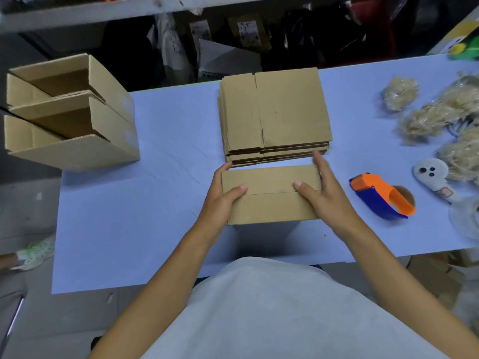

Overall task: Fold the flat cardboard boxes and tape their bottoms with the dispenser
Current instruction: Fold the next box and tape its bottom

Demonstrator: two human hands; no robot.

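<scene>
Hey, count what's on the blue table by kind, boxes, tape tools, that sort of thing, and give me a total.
Folded box held in both hands: 1
Stack of flat boxes: 1
Open folded boxes at the table's left edge: 2
Tape dispenser: 1
Bundles of pale straw filler: at least 4, some cut off by the frame
White handled tool: 1
Total: at least 10

You've got plain brown cardboard boxes [270,194], orange-and-blue tape dispenser [381,196], pale blue table [155,203], straw-beige filler clumps [400,93].
</scene>
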